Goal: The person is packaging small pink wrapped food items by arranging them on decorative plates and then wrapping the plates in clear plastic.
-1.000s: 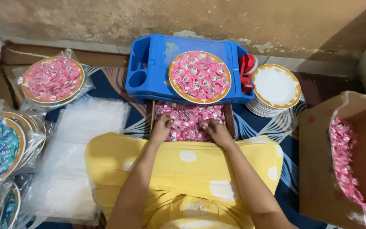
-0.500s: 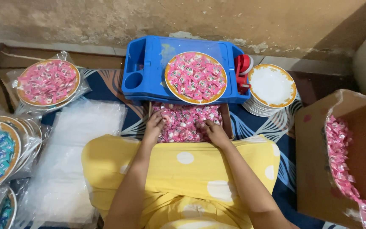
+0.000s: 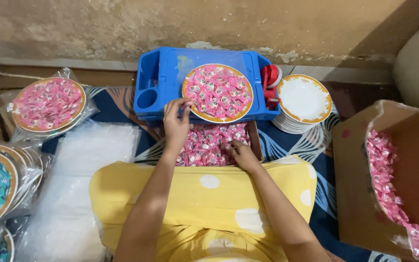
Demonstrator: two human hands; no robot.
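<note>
pink wrapped candies [image 3: 213,144]: being kept heaped loose in a shallow cardboard box [image 3: 255,137] | gold-rimmed plate [image 3: 217,92]: being kept flat on a blue tray [image 3: 153,82], covered with pink candies, just beyond the box

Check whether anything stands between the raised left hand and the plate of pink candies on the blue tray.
Nothing visible does. The left hand is raised at the near-left rim of the plate on the blue tray, its fingers pinched on something small and pink. The right hand rests in the candy box below.
</note>
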